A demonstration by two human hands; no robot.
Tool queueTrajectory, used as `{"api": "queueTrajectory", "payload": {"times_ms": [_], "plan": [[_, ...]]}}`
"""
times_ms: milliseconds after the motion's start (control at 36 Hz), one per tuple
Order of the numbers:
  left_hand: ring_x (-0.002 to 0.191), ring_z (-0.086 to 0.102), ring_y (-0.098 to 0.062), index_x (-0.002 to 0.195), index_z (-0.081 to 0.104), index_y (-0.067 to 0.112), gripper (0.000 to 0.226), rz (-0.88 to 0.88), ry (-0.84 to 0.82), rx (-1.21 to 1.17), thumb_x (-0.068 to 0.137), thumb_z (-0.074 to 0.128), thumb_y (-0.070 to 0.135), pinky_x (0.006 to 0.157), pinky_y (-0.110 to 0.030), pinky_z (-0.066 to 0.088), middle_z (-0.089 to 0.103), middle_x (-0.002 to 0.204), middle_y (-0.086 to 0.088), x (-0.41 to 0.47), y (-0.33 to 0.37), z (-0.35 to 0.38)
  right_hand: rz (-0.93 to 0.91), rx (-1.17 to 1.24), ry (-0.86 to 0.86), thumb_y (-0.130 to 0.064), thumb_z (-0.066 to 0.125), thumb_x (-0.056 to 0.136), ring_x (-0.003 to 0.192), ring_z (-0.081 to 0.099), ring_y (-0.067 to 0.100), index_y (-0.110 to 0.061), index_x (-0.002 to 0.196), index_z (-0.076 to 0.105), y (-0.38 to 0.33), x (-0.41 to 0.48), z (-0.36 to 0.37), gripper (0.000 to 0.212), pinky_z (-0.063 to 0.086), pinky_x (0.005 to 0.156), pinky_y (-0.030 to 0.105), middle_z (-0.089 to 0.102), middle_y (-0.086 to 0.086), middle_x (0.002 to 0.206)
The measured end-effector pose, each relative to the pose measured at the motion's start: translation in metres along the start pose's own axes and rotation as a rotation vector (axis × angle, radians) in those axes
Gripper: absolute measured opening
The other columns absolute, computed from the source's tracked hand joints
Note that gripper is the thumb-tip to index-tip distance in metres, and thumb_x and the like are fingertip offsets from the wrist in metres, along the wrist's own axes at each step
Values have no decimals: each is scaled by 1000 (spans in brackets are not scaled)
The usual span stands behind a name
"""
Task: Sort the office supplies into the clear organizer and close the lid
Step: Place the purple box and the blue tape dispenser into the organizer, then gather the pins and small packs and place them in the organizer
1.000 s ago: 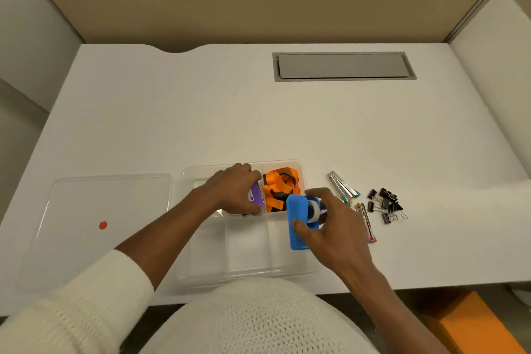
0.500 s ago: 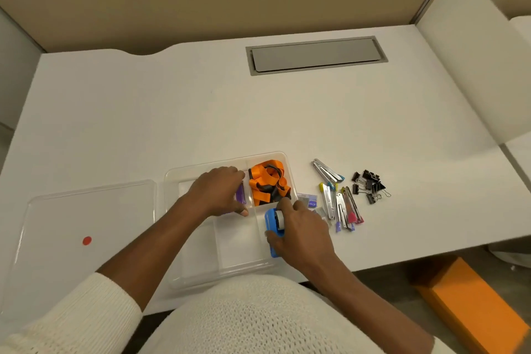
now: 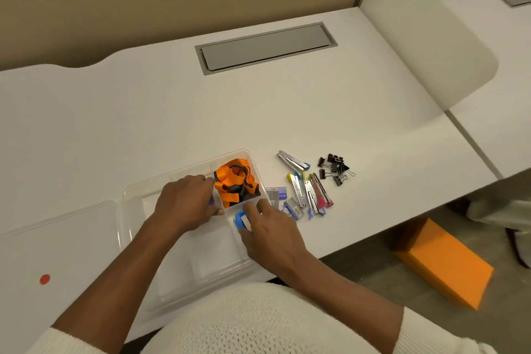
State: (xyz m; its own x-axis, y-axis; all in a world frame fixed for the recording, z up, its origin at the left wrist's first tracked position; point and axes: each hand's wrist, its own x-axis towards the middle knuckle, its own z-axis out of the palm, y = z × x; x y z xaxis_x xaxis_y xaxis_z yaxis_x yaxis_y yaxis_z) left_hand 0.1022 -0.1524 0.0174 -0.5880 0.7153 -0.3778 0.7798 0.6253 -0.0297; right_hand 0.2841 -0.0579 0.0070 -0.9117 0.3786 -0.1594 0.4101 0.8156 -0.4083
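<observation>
The clear organizer (image 3: 135,195) lies at the desk's near edge, its lid (image 3: 57,244) open flat to the left. An orange lanyard (image 3: 234,181) fills the far right compartment. My left hand (image 3: 184,204) rests in the far middle compartment, closed on a small purple item (image 3: 211,202) that is mostly hidden. My right hand (image 3: 270,230) holds a blue tape dispenser (image 3: 239,220) down in the near right compartment. Right of the organizer lie staple boxes (image 3: 277,195), several staple removers (image 3: 307,192) and a pile of black binder clips (image 3: 334,169).
A grey cable hatch (image 3: 267,47) is set into the desk's far side. A white divider panel (image 3: 425,37) stands at the right. An orange box (image 3: 442,261) sits on the floor below the desk's right edge. A red dot (image 3: 44,279) marks the lid.
My right hand has carried the blue tape dispenser leftward from beside the organizer into its near right compartment. The left hand stayed in place. The view has swung to the right.
</observation>
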Motion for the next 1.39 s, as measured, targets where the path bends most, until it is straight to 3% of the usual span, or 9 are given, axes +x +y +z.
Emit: {"api": "queueTrajectory", "payload": {"times_ms": [139,306,444,611,778,889,1056,1167,1389], "plan": [[79,56,-18,108,64,27,45,10,141,42,92,64,69,68,-33,46,70,98,5,8,19,-24,167,72,214,-40,64,97,82,68,14,-21,115,65,29,-2,-45,25,48,65,24,71,-4,106],[84,58,-22,107,63,21,42,171,196,18,95,66,62,69,-35,44,70,101,2,29,59,-55,436,76,313,-43,67,93,92,69,19,-26,118,61,96,0,-58,30,58,73,37,70,-5,111],[115,62,-24,127,62,17,50,407,194,-30,95,71,54,79,-39,52,65,123,-1,59,99,-61,515,73,231,-55,70,85,107,66,19,-31,128,56,138,1,-51,51,59,81,42,66,-4,122],[121,58,-26,140,55,14,60,579,141,115,90,82,33,82,-39,53,61,135,-6,103,140,-48,506,-54,113,-65,75,77,117,60,25,-22,145,43,157,4,-29,86,58,80,40,58,9,135],[123,57,-29,142,53,13,64,669,63,302,86,84,16,92,-40,49,60,135,-10,135,158,-35,471,-23,85,-54,78,80,118,60,28,-24,150,36,158,13,-18,87,57,81,42,55,10,137],[123,57,-29,139,56,15,57,721,19,366,88,82,19,97,-42,48,61,134,-10,148,160,-32,451,52,28,-41,82,80,116,61,29,-26,147,39,161,21,-18,80,57,82,41,55,9,137],[110,58,-29,131,55,12,51,755,-5,355,86,79,12,80,-40,46,58,126,-11,159,157,-30,479,32,-3,-39,77,82,110,61,28,-23,146,39,169,23,-20,76,53,74,37,56,9,132],[107,60,-29,125,54,12,49,722,-38,287,86,83,16,76,-40,47,60,122,-11,166,151,-27,482,-38,1,-44,75,77,102,62,28,-20,142,39,169,22,-21,78,41,64,34,57,9,126],[96,47,-23,117,52,8,31,578,-102,-56,94,72,10,78,-33,40,56,123,-14,180,139,-23,492,-57,-15,-36,78,75,91,62,26,-15,136,39,163,25,-18,76,40,58,33,58,8,118]]}}
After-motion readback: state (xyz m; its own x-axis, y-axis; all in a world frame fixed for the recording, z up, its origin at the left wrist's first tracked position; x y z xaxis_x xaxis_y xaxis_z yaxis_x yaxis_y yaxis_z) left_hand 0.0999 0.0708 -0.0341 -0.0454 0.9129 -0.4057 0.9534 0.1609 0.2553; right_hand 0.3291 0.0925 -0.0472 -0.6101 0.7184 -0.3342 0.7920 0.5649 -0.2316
